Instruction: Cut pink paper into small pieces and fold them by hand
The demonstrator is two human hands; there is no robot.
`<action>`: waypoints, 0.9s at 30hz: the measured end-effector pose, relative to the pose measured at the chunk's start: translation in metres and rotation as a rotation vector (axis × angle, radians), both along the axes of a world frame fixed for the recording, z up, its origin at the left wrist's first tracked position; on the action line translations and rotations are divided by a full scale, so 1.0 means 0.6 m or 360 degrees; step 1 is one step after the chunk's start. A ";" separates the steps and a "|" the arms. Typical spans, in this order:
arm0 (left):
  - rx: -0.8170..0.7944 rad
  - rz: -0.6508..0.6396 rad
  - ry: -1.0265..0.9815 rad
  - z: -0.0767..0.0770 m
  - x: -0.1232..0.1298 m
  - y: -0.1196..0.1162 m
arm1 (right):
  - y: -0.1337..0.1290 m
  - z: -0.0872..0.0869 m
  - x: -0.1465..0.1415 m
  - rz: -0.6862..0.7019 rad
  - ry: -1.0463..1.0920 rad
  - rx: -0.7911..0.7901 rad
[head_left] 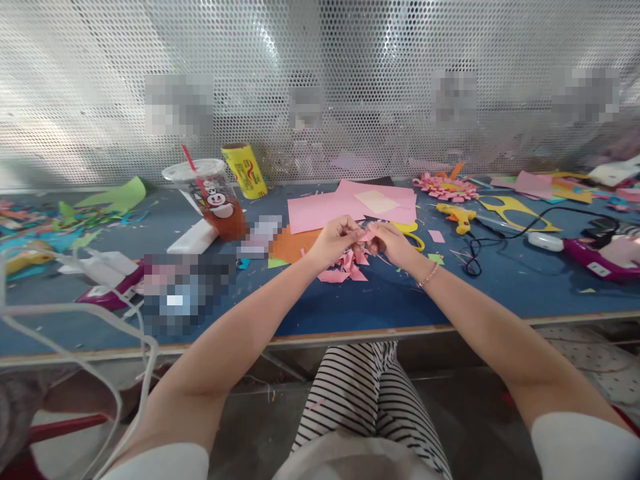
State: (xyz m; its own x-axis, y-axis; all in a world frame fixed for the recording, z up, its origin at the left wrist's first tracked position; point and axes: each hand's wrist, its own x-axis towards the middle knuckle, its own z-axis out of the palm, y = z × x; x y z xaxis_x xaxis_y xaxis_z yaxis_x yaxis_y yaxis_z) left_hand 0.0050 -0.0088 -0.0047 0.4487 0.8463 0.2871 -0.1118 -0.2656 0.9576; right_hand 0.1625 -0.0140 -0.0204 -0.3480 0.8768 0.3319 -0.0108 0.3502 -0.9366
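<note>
My left hand (341,239) and my right hand (389,243) meet over the middle of the table, fingers pinched together. Between them is a small strip of pink paper (368,233), gripped from both sides. Directly below lie curled pink paper strips (346,268) in a loose pile. Just behind my hands are sheets of pink paper (315,212) with a cream piece (376,201) on top. Partly hidden by my right hand are yellow-handled scissors (414,239). An orange paper sheet (290,245) lies to the left of my left hand.
A plastic cup of brown drink (223,207) and a yellow can (246,172) stand at left. To the right lie a yellow glue gun (457,217) with a black cord, a pink paper flower (445,187) and a purple power strip (600,261). White cables (75,310) hang at front left.
</note>
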 end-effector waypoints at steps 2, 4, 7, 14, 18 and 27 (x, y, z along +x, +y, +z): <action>0.0019 0.0026 -0.0018 -0.001 0.001 0.001 | 0.000 0.001 0.001 0.0029 -0.0084 0.0031; 0.0017 0.0019 -0.0055 -0.004 0.000 0.002 | -0.001 0.005 0.003 0.0052 -0.0231 0.0116; -0.0068 -0.0089 -0.0124 -0.008 -0.001 0.004 | -0.002 0.009 0.005 0.0054 -0.0330 0.0202; -0.0086 -0.0130 -0.0063 -0.006 -0.004 0.007 | -0.001 0.004 0.002 0.0041 -0.0288 0.0139; -0.0047 -0.0129 -0.0089 -0.003 -0.003 0.004 | 0.003 -0.005 -0.001 0.0195 -0.0066 -0.0081; 0.0141 -0.0038 0.0151 0.001 -0.012 0.007 | -0.002 0.008 0.004 0.0166 -0.0273 0.0093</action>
